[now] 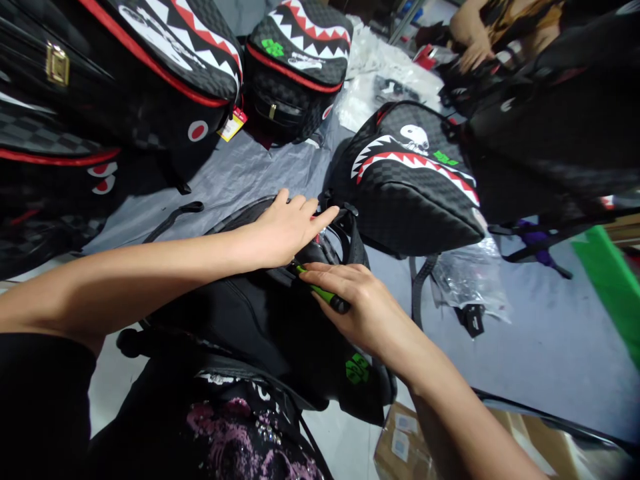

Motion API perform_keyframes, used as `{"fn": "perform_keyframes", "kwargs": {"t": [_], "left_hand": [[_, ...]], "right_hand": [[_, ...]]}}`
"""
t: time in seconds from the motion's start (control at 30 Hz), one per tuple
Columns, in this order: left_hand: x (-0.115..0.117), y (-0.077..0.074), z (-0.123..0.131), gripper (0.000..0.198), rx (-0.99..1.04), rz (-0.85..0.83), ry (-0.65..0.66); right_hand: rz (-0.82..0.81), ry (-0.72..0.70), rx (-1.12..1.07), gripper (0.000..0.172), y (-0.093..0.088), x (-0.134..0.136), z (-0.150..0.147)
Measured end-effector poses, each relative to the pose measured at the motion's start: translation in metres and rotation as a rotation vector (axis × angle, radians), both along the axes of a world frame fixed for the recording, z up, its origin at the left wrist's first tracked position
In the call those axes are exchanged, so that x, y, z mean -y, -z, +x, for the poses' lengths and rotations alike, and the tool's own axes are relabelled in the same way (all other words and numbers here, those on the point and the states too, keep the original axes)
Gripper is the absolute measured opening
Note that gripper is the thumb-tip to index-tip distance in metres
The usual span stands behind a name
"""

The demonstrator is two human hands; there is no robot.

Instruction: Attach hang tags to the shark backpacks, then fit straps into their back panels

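Note:
A black backpack point(300, 333) with a green emblem lies in front of me, against my lap and the table. My left hand point(287, 230) rests on its upper part near the top handle, fingers spread. Close beside it, my right hand point(357, 300) is closed around a green-and-black handled tool point(325, 293). The tool points toward the bag just below my left hand; its tip is hidden, so its exact kind cannot be made out. Something red and clear plastic shows just past my left fingers.
Checkered shark-mouth backpacks stand at the left point(165, 53), at the back point(300, 73) and to the right point(415, 180). Clear plastic bags point(470, 280) lie on the grey-covered table point(540, 347). Another person's hand point(477, 50) shows at the far right. A cardboard box point(403, 443) sits below.

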State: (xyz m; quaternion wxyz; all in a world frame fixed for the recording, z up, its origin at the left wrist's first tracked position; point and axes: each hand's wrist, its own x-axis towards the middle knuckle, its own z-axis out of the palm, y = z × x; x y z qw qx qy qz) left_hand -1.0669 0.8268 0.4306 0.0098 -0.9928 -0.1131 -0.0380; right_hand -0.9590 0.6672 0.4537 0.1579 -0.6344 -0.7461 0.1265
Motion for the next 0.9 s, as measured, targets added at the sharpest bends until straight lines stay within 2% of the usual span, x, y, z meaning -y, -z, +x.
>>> {"fn": "perform_keyframes", "kwargs": {"t": [0.3,0.57,0.9], "left_hand": [[0.0012,-0.0028,-0.0002,0.077,-0.008,-0.01,-0.015],[0.0009,-0.003,0.002,0.077,-0.028,-0.033,-0.022],[-0.0012,0.0004,-0.0019,0.079,0.036,-0.016,0.009]], "right_hand": [[-0.023,0.007,-0.034,0.037,0.0012,-0.0023,0.0004],[-0.039,0.001,0.027,0.04,-0.0013,-0.0038,0.0004],[-0.036,0.045,0.045,0.031,-0.0018,-0.0015,-0.0023]]}}
